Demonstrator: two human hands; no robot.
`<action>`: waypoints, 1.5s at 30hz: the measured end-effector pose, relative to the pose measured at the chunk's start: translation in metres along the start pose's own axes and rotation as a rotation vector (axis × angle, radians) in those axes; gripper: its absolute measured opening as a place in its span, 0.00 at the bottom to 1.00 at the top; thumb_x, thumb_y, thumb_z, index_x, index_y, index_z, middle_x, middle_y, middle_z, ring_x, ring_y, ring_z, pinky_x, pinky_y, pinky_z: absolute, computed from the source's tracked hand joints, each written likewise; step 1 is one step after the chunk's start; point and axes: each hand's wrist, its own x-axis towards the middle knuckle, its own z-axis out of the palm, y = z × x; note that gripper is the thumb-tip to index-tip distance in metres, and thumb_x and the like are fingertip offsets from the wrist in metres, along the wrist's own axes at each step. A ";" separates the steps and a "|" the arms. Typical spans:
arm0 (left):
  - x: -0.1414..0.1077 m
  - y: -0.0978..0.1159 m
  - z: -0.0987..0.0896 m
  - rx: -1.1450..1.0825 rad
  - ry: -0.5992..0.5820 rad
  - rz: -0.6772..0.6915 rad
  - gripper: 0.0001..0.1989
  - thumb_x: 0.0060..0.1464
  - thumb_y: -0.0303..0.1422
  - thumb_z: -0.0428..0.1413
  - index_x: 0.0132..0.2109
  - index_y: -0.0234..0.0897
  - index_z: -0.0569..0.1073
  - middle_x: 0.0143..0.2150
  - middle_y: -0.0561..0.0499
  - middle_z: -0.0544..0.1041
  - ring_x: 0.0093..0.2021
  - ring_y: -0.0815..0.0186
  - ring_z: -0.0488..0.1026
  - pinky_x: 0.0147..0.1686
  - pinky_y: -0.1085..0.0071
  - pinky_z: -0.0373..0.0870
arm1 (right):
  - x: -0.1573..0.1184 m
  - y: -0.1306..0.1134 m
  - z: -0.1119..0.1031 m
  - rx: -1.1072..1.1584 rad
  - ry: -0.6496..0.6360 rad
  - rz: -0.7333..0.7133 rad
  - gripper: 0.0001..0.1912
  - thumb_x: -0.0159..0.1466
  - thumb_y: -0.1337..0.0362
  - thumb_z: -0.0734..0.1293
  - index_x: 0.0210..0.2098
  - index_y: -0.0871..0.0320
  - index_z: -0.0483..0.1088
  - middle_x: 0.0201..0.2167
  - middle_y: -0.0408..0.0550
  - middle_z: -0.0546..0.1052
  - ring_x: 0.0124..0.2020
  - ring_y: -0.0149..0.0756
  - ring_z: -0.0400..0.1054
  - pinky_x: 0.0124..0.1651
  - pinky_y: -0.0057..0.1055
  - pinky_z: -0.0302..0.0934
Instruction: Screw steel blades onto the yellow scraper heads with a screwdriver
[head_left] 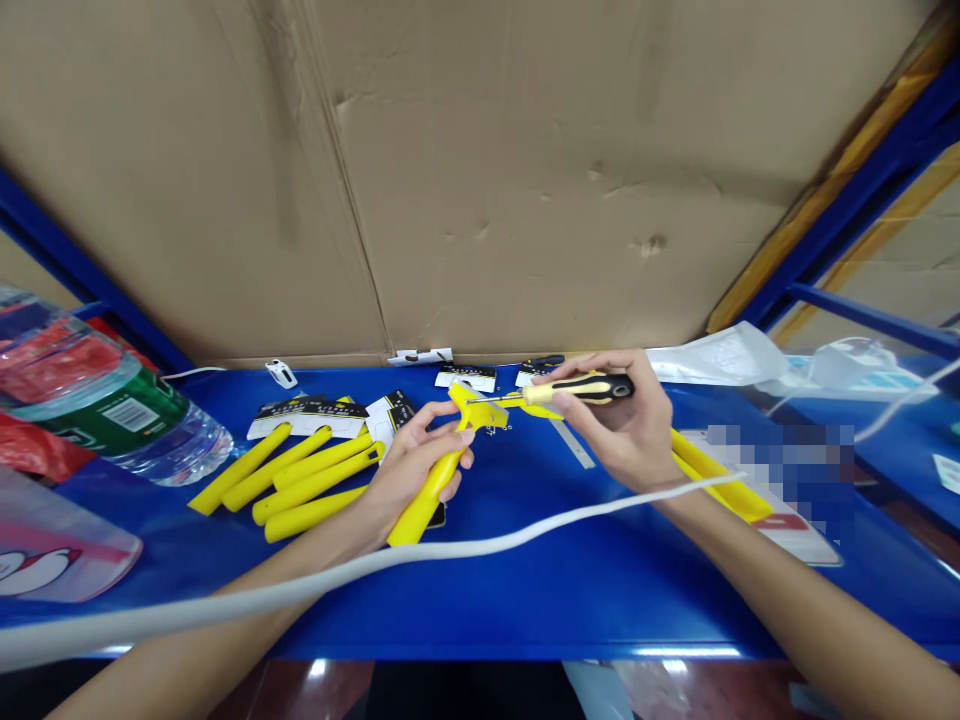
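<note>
My left hand [427, 460] is closed around the shaft of a yellow T-shaped scraper [429, 503], its head tilted up and away from me. Held level in my right hand [637, 430] is a screwdriver [581, 389] with a cream and black handle. Its thin metal shaft points left, and the tip meets the scraper's head; whether it sits in a screw is too small to tell. Just behind the shaft lies another yellow piece [541, 410], partly covered by my right hand. Tiny metal bits [508, 428], likely screws, lie near the scraper's head.
Several yellow handles [300, 471] and printed cards [330, 418] lie left on the blue table [540, 590]. A large water bottle [127, 400] stands beyond them. More yellow pieces [720, 478] rest at right on a white sheet. A white cable [510, 540] crosses in front of my forearms.
</note>
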 end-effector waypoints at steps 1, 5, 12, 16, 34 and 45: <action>0.001 0.000 -0.002 0.000 0.009 0.003 0.29 0.51 0.39 0.74 0.53 0.42 0.68 0.30 0.57 0.77 0.14 0.74 0.65 0.12 0.79 0.56 | 0.000 0.000 -0.001 0.044 -0.058 0.014 0.16 0.67 0.63 0.78 0.50 0.51 0.70 0.47 0.49 0.84 0.47 0.43 0.84 0.48 0.40 0.82; 0.004 0.000 -0.006 0.020 0.034 0.021 0.29 0.53 0.38 0.73 0.55 0.42 0.66 0.29 0.57 0.77 0.16 0.73 0.67 0.14 0.79 0.58 | -0.001 0.002 -0.005 0.004 -0.188 -0.127 0.17 0.66 0.70 0.77 0.50 0.51 0.72 0.49 0.51 0.84 0.53 0.46 0.82 0.57 0.47 0.79; 0.005 0.000 -0.007 0.089 0.013 0.030 0.29 0.51 0.39 0.74 0.53 0.41 0.68 0.32 0.55 0.79 0.16 0.74 0.67 0.13 0.78 0.59 | 0.005 -0.002 -0.015 0.037 -0.394 -0.185 0.13 0.69 0.73 0.73 0.48 0.50 0.75 0.53 0.53 0.84 0.58 0.51 0.81 0.62 0.57 0.76; 0.004 0.002 -0.007 0.095 -0.001 0.016 0.29 0.50 0.39 0.75 0.53 0.41 0.69 0.34 0.54 0.80 0.16 0.74 0.68 0.14 0.78 0.60 | 0.006 0.000 -0.021 0.064 -0.406 -0.151 0.12 0.69 0.71 0.74 0.48 0.50 0.75 0.54 0.53 0.84 0.59 0.53 0.80 0.61 0.58 0.77; 0.006 -0.003 -0.004 0.144 -0.005 0.078 0.32 0.49 0.42 0.76 0.51 0.41 0.65 0.40 0.49 0.83 0.28 0.64 0.79 0.14 0.76 0.69 | 0.001 -0.005 -0.010 -0.106 -0.210 -0.157 0.19 0.65 0.69 0.79 0.51 0.50 0.73 0.47 0.49 0.86 0.51 0.46 0.83 0.54 0.45 0.79; 0.003 -0.001 -0.005 0.155 0.000 0.102 0.29 0.54 0.41 0.73 0.53 0.42 0.64 0.33 0.52 0.81 0.25 0.66 0.76 0.13 0.78 0.66 | 0.000 -0.003 -0.011 -0.059 -0.095 0.048 0.11 0.70 0.64 0.76 0.50 0.51 0.75 0.48 0.47 0.85 0.32 0.36 0.83 0.35 0.34 0.81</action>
